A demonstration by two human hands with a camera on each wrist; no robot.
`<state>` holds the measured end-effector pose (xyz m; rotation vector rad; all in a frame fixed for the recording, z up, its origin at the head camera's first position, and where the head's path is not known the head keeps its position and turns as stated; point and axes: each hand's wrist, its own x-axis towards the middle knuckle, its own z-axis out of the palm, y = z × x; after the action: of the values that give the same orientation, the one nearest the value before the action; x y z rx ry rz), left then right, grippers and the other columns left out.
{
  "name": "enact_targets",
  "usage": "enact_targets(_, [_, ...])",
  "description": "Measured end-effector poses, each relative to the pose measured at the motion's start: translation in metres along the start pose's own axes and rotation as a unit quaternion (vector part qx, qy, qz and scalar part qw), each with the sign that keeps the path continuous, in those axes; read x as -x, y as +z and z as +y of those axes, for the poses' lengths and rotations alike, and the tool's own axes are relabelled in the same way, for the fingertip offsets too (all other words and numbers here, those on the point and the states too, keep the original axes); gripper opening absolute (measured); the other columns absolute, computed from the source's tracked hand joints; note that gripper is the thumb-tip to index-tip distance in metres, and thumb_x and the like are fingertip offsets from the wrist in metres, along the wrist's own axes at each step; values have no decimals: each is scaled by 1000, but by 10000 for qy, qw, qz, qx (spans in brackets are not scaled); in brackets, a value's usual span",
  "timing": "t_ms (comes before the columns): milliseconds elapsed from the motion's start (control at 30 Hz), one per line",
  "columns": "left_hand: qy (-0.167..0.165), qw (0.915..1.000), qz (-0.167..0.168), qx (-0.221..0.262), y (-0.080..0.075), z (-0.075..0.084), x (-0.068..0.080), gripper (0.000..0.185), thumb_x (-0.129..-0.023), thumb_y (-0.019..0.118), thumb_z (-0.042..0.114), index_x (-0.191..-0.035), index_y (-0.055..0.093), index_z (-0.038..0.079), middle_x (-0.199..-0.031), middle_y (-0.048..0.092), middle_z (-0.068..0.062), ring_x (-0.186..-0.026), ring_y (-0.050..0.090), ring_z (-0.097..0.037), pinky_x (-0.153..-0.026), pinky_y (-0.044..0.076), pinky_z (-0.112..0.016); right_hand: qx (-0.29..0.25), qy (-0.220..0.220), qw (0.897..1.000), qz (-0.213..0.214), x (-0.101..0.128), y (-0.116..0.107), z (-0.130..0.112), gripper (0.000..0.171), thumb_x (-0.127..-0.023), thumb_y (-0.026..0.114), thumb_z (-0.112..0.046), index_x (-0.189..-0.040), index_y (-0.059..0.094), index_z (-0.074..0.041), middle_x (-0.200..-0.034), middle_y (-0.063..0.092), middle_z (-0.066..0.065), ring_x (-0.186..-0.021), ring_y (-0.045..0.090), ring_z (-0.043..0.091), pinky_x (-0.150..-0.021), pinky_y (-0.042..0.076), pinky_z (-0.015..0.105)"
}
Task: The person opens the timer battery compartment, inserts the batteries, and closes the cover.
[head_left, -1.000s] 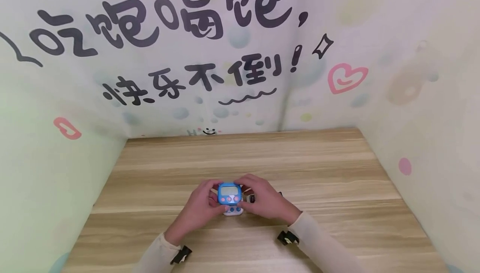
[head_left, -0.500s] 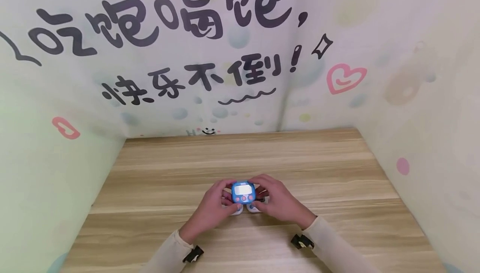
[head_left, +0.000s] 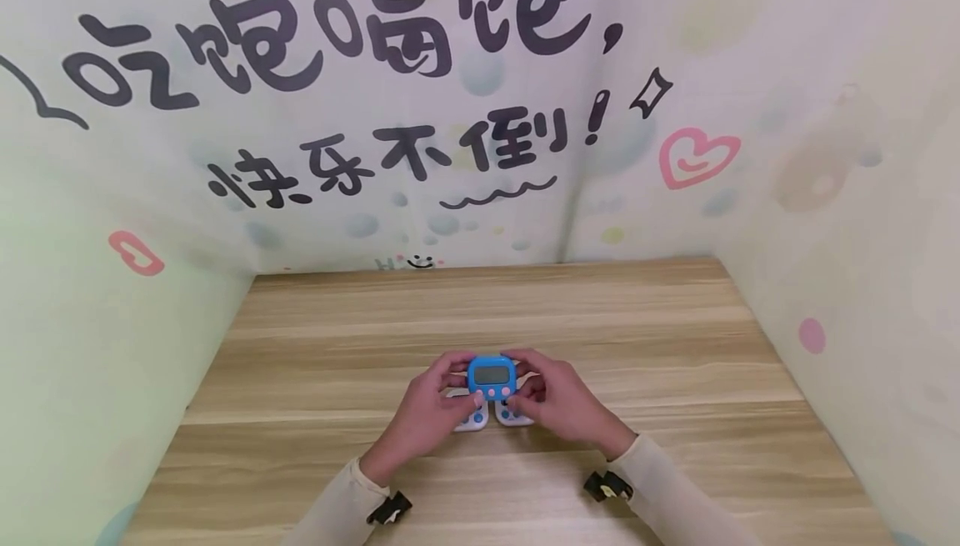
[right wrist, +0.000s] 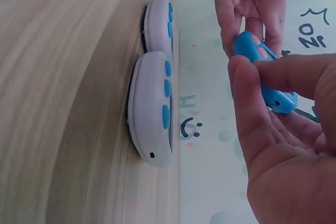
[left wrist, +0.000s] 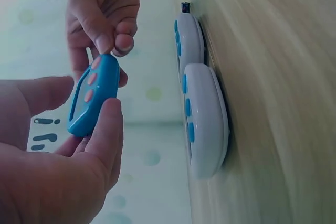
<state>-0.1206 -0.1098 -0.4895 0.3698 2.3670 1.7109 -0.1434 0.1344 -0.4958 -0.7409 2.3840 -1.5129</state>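
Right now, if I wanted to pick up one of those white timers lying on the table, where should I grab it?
Probably pinch the nearer white timer by its rounded side edges, coming from above: it lies flat on the table, button face up, touching its twin.

1. The 2 hands, left hand (head_left: 429,411) and right hand (head_left: 564,406), are bare: no gloves or rings show.
2. Both arms wear long cream sleeves, left sleeve (head_left: 330,514) and right sleeve (head_left: 675,503), of soft plain cloth that ends at the wrists.
3. A black clip sits on each cuff: left clip (head_left: 388,508), right clip (head_left: 607,486).
4. In the wrist views the nails are short and unpainted.
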Motion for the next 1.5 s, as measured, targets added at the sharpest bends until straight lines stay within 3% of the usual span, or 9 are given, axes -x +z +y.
enact_targets(167, [-3,9990,4,452,1,-3,-2,41,-95,67,37,-133,54,27,-131,62,0,-122,60,-21,-97,55,-28,-248,-192,9995,103,1,-2,2,51,-93,70,-16,-139,51,-28,-111,64,7,-84,72,15,-70,62,28])
enact_targets(333, [-24,9935,63,1140,2,-3,-4,36,-96,66,33,-128,59,17,-129,61,-7,-124,59,-25,-94,56,-26,-632,-274,9975,167,-1,-3,4,34,-99,62,-30,-132,55,-26,-113,64,6,-88,73,27,-74,62,31])
enact_targets(467, [50,9921,216,1236,4,-1,-6,30,-95,68,29,-121,62,13,-129,61,-11,-123,59,-23,-98,54,-25,-901,-262,9954,211,-2,-3,3,23,-101,58,-31,-122,60,-23,-113,66,5,-91,73,32,-77,62,31])
enact_targets(567, [59,9927,287,1168,5,1,-7,26,-93,70,25,-115,64,12,-130,60,-12,-123,58,-22,-100,52,-25,-806,-282,9959,281,-2,-3,2,19,-101,59,-30,-118,61,-21,-113,67,3,-96,73,29,-79,61,28])
enact_targets(667, [-2,9920,230,1242,6,1,-8,27,-91,74,20,-113,63,10,-133,57,-15,-125,57,-23,-101,51,-25,-707,-306,9966,296,-1,-3,0,21,-99,61,-27,-119,61,-20,-118,67,2,-103,71,26,-83,60,27])
enact_targets(833, [-227,9904,-1,1363,6,0,-7,47,-86,79,20,-125,56,8,-136,55,-13,-130,53,-26,-105,48,-26,-765,-188,9967,201,1,-5,-2,28,-97,66,-26,-124,59,-19,-125,64,1,-113,66,20,-91,57,28])
enact_targets(1100, [-371,9895,-208,1382,4,-2,-6,64,-84,80,17,-139,48,11,-141,54,-7,-129,55,-28,-102,52,-34,-462,-421,9977,270,1,-6,4,45,-87,78,-19,-127,56,-18,-125,61,-1,-111,66,20,-94,57,38])
enact_targets(1233, [-426,9886,-266,1421,4,-3,-7,66,-86,79,15,-142,45,9,-140,53,-9,-127,56,-28,-98,55,-30,-387,-448,9977,319,1,-5,4,51,-83,81,-11,-127,55,-17,-124,59,-3,-113,64,20,-95,57,39])
enact_targets(1500, [-609,9869,-305,1462,3,-4,-9,62,-85,79,14,-140,50,14,-136,56,-11,-115,62,-24,-88,58,-27,-302,-464,9983,165,0,-6,2,56,-85,77,-9,-135,54,-18,-130,57,-5,-119,62,19,-99,54,37])
